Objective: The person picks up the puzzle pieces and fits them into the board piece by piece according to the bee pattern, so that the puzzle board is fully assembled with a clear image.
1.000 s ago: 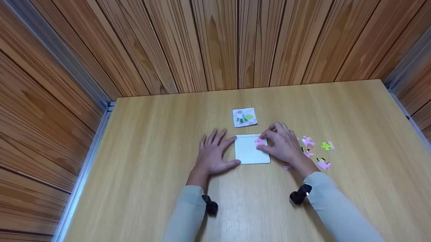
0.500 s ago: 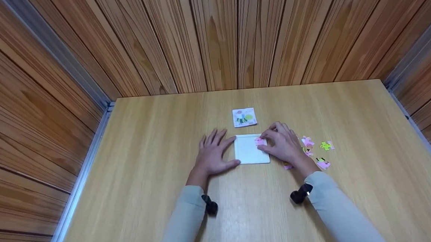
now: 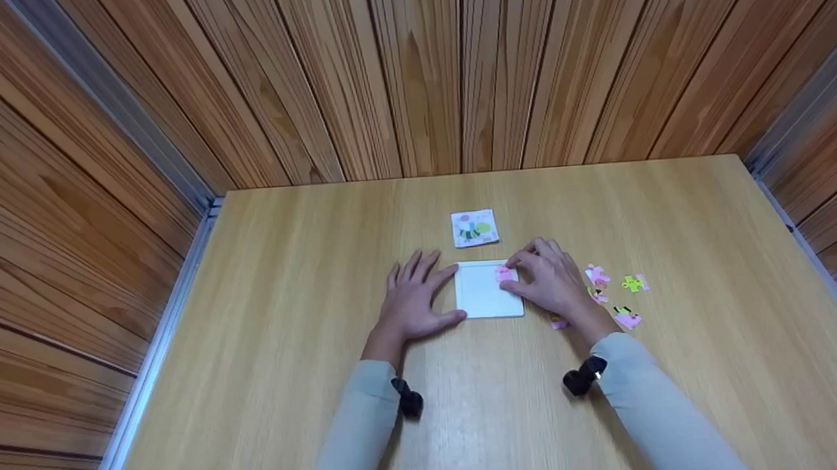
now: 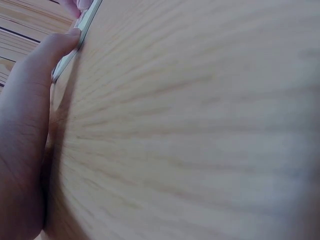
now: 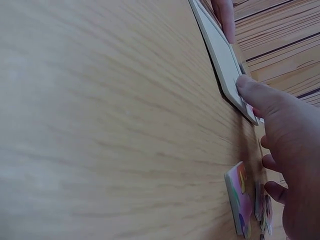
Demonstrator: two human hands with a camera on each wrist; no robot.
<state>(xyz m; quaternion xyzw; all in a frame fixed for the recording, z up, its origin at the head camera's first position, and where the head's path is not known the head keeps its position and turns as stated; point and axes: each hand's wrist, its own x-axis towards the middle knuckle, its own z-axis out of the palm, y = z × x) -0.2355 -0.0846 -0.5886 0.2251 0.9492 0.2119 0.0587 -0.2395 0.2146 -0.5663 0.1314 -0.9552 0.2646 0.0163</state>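
A white square puzzle tray point(image 3: 486, 300) lies flat at the middle of the table. My left hand point(image 3: 414, 304) is spread beside it, index fingertip at its far left corner and thumb on its near left edge. In the left wrist view that thumb point(image 4: 55, 47) lies against the tray's rim. At the tray's far right corner my right hand point(image 3: 548, 278) pinches a pink puzzle piece point(image 3: 503, 273) between thumb and index finger. The right wrist view shows the right thumb point(image 5: 255, 92) over the tray, with the piece mostly hidden behind it.
Several loose puzzle pieces point(image 3: 628, 317) lie right of the tray, some partly under the right forearm; one point(image 5: 239, 200) shows close in the right wrist view. A picture card point(image 3: 475, 228) with a striped bee lies beyond the tray. Wood-panelled walls point(image 3: 416, 75) border the table.
The right fingers shift very slightly at the piece, and the tray moves by a hair. The left hand stays in place.
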